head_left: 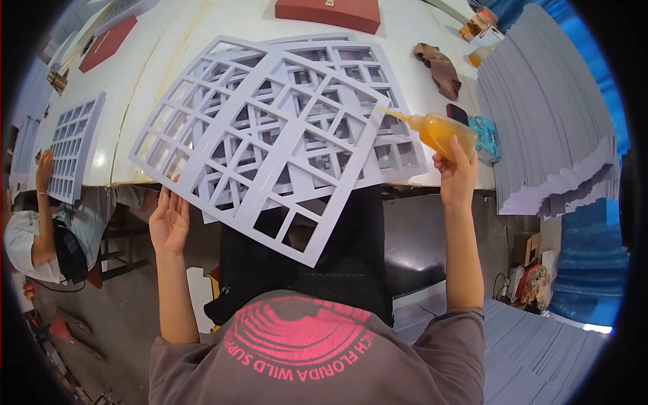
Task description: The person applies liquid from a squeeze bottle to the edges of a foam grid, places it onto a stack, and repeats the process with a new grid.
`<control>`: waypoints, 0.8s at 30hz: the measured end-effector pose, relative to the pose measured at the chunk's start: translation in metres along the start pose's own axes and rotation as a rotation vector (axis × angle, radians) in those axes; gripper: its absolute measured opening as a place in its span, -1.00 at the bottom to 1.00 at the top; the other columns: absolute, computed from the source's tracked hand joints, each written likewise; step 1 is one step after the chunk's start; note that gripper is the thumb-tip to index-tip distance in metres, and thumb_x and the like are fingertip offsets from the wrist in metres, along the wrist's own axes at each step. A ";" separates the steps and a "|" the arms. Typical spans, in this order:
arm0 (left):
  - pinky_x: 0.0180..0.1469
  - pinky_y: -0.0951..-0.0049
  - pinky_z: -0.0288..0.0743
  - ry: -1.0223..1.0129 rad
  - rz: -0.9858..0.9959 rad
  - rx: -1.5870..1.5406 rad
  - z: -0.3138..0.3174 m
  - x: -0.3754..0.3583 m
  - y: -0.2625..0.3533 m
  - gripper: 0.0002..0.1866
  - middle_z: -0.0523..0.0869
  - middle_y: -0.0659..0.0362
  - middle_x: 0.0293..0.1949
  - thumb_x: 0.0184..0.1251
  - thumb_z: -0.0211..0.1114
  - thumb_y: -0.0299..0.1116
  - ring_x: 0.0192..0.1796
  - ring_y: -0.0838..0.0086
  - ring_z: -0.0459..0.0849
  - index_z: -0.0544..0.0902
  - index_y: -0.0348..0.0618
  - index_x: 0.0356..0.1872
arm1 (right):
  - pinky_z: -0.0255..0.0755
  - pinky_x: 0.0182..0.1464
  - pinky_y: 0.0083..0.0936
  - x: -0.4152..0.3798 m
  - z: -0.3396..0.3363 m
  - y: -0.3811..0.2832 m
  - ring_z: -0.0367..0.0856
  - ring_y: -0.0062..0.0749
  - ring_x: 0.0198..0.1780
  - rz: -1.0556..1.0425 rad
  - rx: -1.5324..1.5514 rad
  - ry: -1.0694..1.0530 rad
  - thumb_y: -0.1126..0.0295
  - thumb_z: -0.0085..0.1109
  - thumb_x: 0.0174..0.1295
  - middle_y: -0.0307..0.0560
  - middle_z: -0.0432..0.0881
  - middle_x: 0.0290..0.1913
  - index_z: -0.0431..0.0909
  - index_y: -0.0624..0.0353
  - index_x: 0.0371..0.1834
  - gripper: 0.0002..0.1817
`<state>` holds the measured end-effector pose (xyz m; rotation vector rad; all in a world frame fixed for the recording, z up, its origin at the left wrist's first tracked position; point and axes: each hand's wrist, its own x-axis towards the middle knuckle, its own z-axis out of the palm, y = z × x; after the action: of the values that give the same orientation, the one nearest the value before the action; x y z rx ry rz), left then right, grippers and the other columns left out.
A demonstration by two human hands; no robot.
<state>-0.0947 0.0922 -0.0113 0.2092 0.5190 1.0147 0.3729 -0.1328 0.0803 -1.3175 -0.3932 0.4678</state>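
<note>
A light grey lattice panel [270, 179] with rectangular openings lies tilted on top of several similar panels, its lower corner jutting past the table's front edge. My left hand [169, 219] is at the panel's lower left edge, palm up, fingertips partly under it. In my right hand [456, 165] is a clear squeeze bottle [439, 133] of yellow-orange liquid. The bottle lies nearly level, and its thin yellow nozzle points left, at the panel's right corner. Whether the tip touches the panel cannot be made out.
Right of the bottle are a phone [457, 113], a blue packet [484, 138], a brown cloth [442, 71] and tall stacks of grey sheets [540, 115]. A red box [327, 13] stands at the back. At the left, another person [44, 236] handles a grid panel [73, 152].
</note>
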 end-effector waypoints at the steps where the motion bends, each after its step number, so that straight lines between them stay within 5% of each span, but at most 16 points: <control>1: 0.28 0.26 0.38 -0.040 -0.027 -0.002 -0.006 -0.002 -0.001 -0.59 0.43 -0.03 0.21 0.40 -0.02 -0.47 0.25 0.25 0.43 0.29 -0.27 0.26 | 0.39 -0.46 -0.63 0.007 -0.002 -0.001 0.55 -0.44 -0.51 -0.012 -0.022 0.010 0.30 0.29 0.14 -0.07 0.54 -0.31 0.30 0.25 -0.06 -0.57; 10: 0.21 0.27 0.46 -0.114 -0.118 0.027 -0.006 -0.012 -0.001 -0.62 0.52 0.04 0.11 0.39 0.00 -0.47 0.17 0.31 0.52 0.34 -0.22 0.22 | 0.39 -0.50 -0.65 0.012 -0.003 0.003 0.54 -0.45 -0.55 -0.080 -0.106 0.034 0.33 0.34 0.09 -0.04 0.54 -0.31 0.28 0.27 -0.05 -0.52; 24: 0.23 0.33 0.42 -0.189 -0.135 0.111 -0.002 -0.007 0.000 -0.48 0.42 0.04 0.21 0.38 -0.02 -0.54 0.21 0.35 0.46 0.17 -0.17 0.35 | 0.38 -0.60 -0.65 -0.151 -0.011 0.002 0.54 -0.42 -0.59 0.246 -0.071 -0.082 0.35 0.30 0.04 0.01 0.57 -0.31 0.30 0.27 -0.02 -0.51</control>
<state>-0.0986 0.0863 -0.0107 0.3611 0.4113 0.8262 0.2507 -0.2223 0.0742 -1.4260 -0.3185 0.7206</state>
